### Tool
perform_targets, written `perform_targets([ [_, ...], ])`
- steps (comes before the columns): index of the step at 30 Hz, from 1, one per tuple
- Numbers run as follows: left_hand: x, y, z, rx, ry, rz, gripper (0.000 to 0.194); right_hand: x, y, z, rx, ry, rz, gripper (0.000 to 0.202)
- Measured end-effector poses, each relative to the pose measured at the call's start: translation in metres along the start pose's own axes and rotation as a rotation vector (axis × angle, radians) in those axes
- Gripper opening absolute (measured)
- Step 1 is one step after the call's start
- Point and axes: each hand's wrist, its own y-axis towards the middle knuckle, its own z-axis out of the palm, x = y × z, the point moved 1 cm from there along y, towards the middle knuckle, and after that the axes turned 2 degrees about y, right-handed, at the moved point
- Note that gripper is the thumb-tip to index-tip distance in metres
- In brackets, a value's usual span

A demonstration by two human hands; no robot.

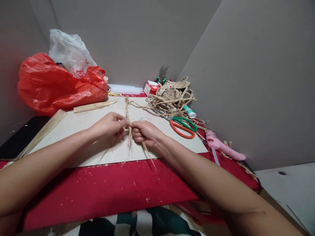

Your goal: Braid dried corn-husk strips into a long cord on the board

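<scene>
A narrow braid of dry straw-coloured fibre (127, 109) runs away from me over the white board (86, 150). My left hand (112, 125) pinches the braid's near end with thumb and fingertips. Right against it, my right hand (145, 131) is closed on the same end, its fingers curled in. Loose strands (130, 144) hang down between the two hands, and another strand (149, 155) sticks out below my right hand. The exact grip of the fingertips on each strand is hidden.
Beyond my right hand lie a heap of braided cord (169, 98), scissors (183, 126), a glue stick (189, 112) and a pink glue gun (222, 146). Flat dry leaf strips (94, 107) and a red plastic bag (61, 87) are on the left. Grey walls (137, 39) enclose the table.
</scene>
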Motion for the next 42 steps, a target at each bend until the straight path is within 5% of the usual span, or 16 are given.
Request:
perform_targets([
  [3,0.009,0.009,-0.004,-0.180,-0.059,0.126,0.009,0.004,0.002,-0.004,0.069,0.006,0.031,0.018],
  [8,0.016,0.010,0.013,0.101,-0.269,0.070,0.020,0.007,0.004,-0.010,0.161,-0.029,0.063,0.019],
  [14,0.016,0.011,0.011,0.065,-0.103,0.068,0.023,0.011,0.003,-0.018,0.234,-0.264,0.044,0.015],
  [20,0.021,0.013,0.009,0.080,0.028,0.125,0.017,0.018,-0.004,-0.016,0.151,-0.830,-0.229,0.022],
  [24,0.020,0.011,0.010,0.138,-0.002,0.011,0.017,0.020,-0.009,-0.010,0.101,-1.126,-0.383,0.022],
  [35,0.021,0.011,0.013,0.130,-0.110,-0.029,0.021,0.032,-0.020,-0.011,0.000,-1.305,-0.365,0.022],
  [42,0.021,0.009,0.015,0.108,-0.222,-0.022,0.024,0.003,-0.025,0.012,-0.161,-1.424,-0.457,0.026],
])
